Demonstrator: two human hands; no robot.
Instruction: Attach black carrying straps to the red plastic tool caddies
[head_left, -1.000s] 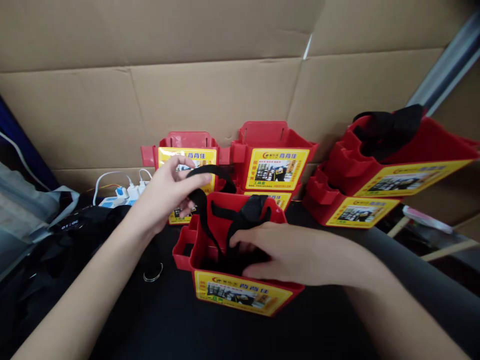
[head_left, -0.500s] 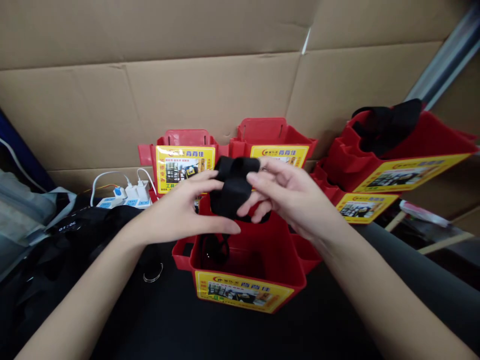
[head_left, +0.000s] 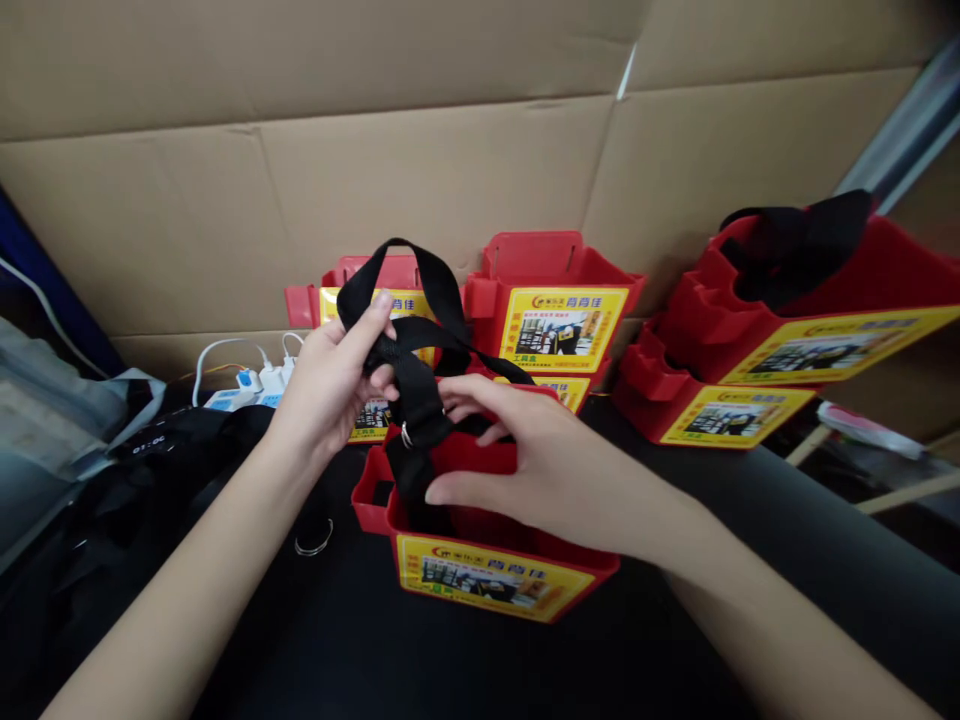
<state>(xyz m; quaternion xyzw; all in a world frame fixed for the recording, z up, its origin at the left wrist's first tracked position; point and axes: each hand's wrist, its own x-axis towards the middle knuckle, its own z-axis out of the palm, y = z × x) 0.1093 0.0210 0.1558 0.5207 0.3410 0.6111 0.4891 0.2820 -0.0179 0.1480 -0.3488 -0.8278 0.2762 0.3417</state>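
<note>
Cardboard (head_left: 450,180) stands behind; the left hand (head_left: 337,385) pinches a black strap (head_left: 416,395), not yet wholly inside the red box (head_left: 502,580); right hand's (head_left: 536,465) grip unclear.

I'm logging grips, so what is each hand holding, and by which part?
The left hand pinches the black strap at the base of its raised loop. The right hand is by the strap lower down; whether it grips is unclear.
</note>
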